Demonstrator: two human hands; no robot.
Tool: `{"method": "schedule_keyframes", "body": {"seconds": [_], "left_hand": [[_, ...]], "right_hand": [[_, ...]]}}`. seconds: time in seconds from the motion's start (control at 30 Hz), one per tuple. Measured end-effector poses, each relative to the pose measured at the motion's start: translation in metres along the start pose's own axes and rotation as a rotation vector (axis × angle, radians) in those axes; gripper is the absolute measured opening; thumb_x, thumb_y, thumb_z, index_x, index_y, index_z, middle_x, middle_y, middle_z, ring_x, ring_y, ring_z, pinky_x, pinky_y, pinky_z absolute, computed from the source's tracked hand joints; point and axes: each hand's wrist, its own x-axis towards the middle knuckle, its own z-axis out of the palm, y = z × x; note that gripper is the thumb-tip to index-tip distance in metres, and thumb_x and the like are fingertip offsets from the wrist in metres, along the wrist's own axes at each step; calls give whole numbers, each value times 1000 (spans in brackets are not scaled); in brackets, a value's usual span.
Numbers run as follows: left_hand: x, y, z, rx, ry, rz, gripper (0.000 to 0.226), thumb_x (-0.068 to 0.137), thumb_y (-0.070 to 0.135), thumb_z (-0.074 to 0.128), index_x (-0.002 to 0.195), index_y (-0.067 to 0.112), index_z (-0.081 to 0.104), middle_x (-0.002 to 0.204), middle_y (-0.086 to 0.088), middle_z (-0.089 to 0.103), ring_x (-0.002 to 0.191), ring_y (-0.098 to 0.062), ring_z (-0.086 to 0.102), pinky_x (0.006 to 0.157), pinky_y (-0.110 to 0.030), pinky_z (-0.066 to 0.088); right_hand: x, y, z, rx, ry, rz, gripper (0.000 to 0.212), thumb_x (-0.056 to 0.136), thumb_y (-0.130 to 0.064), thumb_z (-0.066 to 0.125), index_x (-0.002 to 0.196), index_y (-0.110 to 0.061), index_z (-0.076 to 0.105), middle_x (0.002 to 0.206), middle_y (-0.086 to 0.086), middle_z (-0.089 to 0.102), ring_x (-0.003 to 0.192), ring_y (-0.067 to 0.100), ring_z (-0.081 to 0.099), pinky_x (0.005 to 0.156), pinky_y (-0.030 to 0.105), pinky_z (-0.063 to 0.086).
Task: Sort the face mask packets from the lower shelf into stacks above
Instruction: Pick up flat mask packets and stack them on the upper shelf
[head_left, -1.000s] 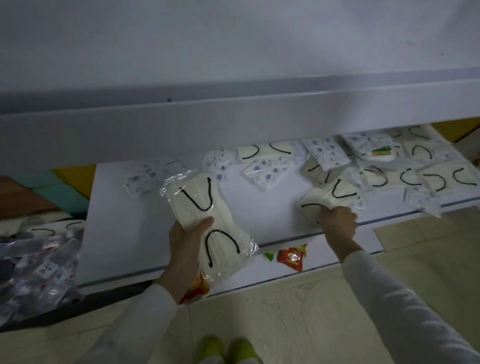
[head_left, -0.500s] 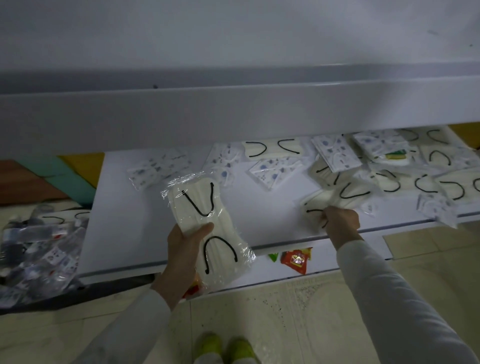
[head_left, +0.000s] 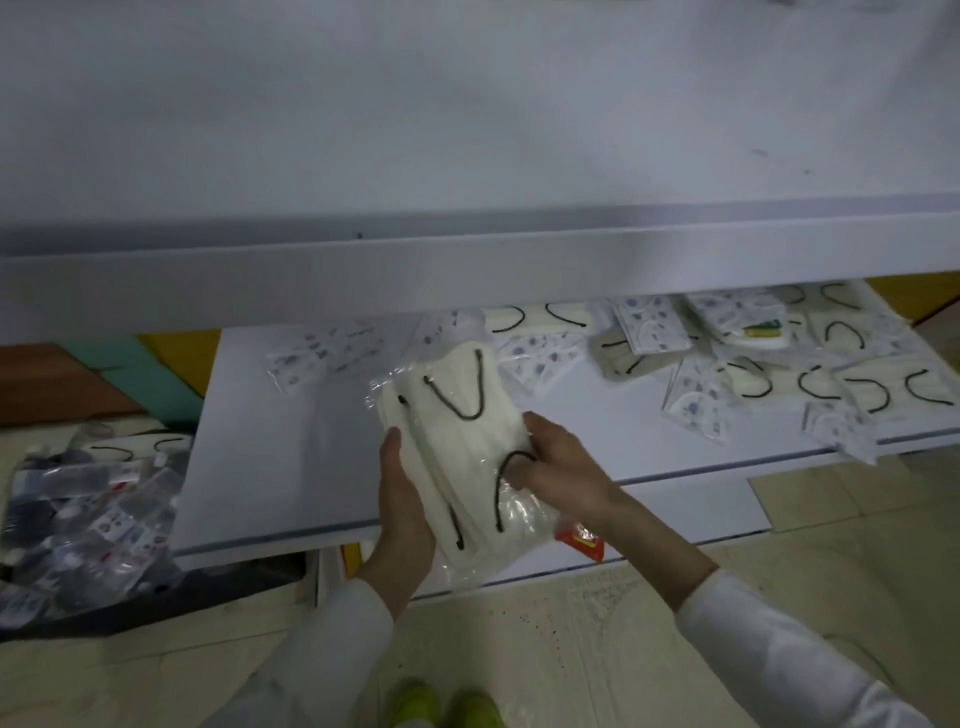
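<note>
A head-worn view looks down at two hands meeting in the centre of the frame over a bundle of face mask packets (head_left: 457, 415). The packets are white with black ear loops, in clear crinkled plastic, and the bundle tilts with its top toward the upper right.

The left hand (head_left: 402, 499) grasps the bundle along its left edge, with the thumb lying up the front; its fingers are hidden behind the plastic. The right hand (head_left: 561, 462) grips the right side of the bundle, fingers curled onto its face near the lower ear loop. Both arms wear white sleeves.

The bundle is held above the front part of the lower shelf (head_left: 291, 441), a white board whose front edge runs across the frame just below the hands. The left half of that board is bare apart from one printed packet (head_left: 322, 353) toward the back. More loose mask packets (head_left: 779, 374) lie scattered over its right half, some reaching the front edge at the right.

The upper shelf (head_left: 467, 130) fills the top of the frame, a wide plain white surface with its front lip directly above the hands.

At the left edge sits a heap of other packets (head_left: 88, 509) on the floor (head_left: 571, 649). A red wrapper (head_left: 582, 540) shows just below the right wrist
</note>
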Motion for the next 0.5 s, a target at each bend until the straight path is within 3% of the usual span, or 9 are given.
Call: {"method": "schedule_keyframes", "body": {"seconds": [0.13, 0.2, 0.27, 0.3, 0.37, 0.43, 0.5], "left_hand": [[-18, 11, 12, 2, -35, 70, 45, 87, 42, 58, 119, 11, 63, 107, -15, 68, 95, -31, 63, 79, -39, 52], [-31, 17, 15, 101, 38, 159, 32, 85, 20, 66, 115, 8, 63, 105, -14, 69, 89, -27, 65, 69, -33, 52], [-43, 23, 14, 97, 85, 204, 29, 83, 9, 67, 112, 8, 62, 103, -10, 68, 85, -23, 65, 64, -30, 50], [-51, 28, 14, 65, 98, 207, 31, 83, 9, 68, 114, 8, 62, 102, -8, 68, 86, -22, 64, 64, -29, 50], [-65, 39, 15, -30, 100, 215, 37, 83, 13, 69, 119, 9, 61, 106, -7, 68, 93, -24, 64, 67, -31, 52], [-82, 46, 17, -113, 85, 227, 39, 83, 16, 69, 121, 11, 61, 111, -7, 67, 98, -25, 64, 70, -33, 53], [-101, 48, 18, -134, 40, 229, 38, 83, 18, 69, 120, 12, 62, 112, -9, 68, 100, -27, 64, 75, -37, 55]], "right_hand": [[-3, -21, 15, -323, -34, -155, 27, 83, -8, 53, 74, -22, 32, 74, -4, 47, 68, 10, 48, 47, 12, 31], [-9, -24, 20, -519, 14, -241, 14, 80, -18, 53, 87, -17, 41, 87, 0, 49, 84, 18, 49, 57, 17, 34], [-14, -21, 17, -605, 151, -334, 48, 73, -36, 54, 115, -13, 48, 108, 3, 49, 102, 21, 45, 78, 25, 40], [-20, -24, 13, -515, 243, -353, 63, 72, -40, 62, 127, -15, 45, 116, 0, 46, 108, 18, 44, 87, 25, 40], [-42, -33, 6, -34, 344, -201, 77, 71, -32, 81, 134, -22, 38, 122, -7, 44, 112, 10, 45, 88, 18, 42], [-64, -39, 8, 493, 220, -36, 75, 64, -22, 87, 127, -20, 46, 121, -2, 56, 106, 13, 58, 77, 17, 51], [-80, -39, 20, 724, 77, -7, 67, 58, -21, 86, 119, -10, 60, 114, 12, 68, 101, 26, 67, 84, 38, 56]]}}
